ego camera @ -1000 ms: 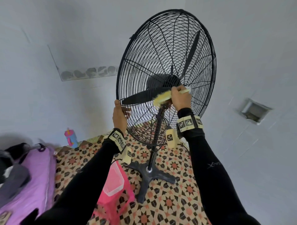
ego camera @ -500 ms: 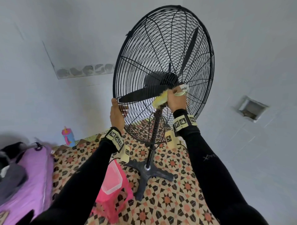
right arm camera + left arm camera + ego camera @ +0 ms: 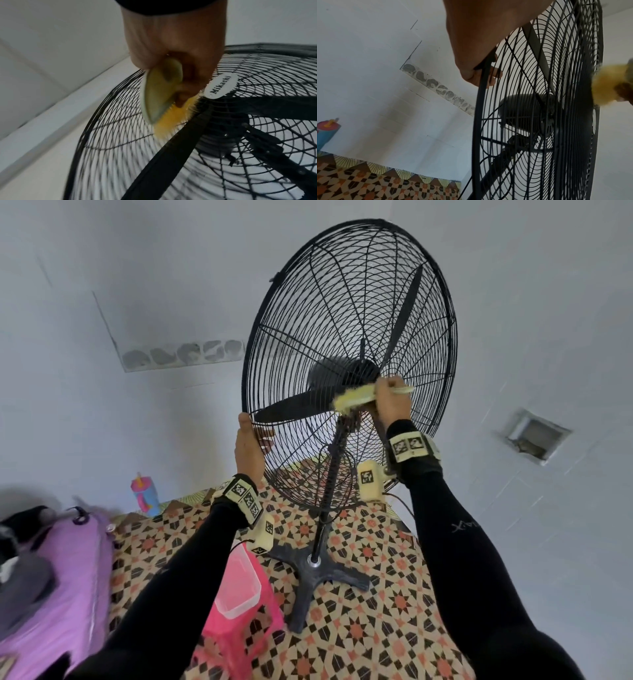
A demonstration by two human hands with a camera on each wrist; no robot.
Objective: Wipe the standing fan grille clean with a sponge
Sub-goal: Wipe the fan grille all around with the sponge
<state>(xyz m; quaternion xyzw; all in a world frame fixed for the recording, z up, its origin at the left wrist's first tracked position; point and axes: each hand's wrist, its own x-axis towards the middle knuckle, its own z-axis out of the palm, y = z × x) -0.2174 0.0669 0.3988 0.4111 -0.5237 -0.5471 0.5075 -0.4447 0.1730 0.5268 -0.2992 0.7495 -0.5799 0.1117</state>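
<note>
The fingers (image 3: 180,93) of the right hand (image 3: 392,402) are clamped on a yellow brush (image 3: 159,92) — its bristles touch the fan grille (image 3: 349,302) just beside the white centre badge (image 3: 221,86). The left hand (image 3: 248,448) has fingers curled round the grille rim at about 8 o'clock — the fan stands on the patterned floor (image 3: 376,628), near a pink stool (image 3: 239,604).

Both arms are covered to the wrist by tight black sleeves (image 3: 191,570); the right sleeve (image 3: 455,542) carries faint grey lettering near the forearm. Each wrist wears a cream band printed with black-and-white square markers (image 3: 244,497), and a small cream camera block (image 3: 369,479) bearing the same kind of marker hangs beneath each. The hands are bare.
</note>
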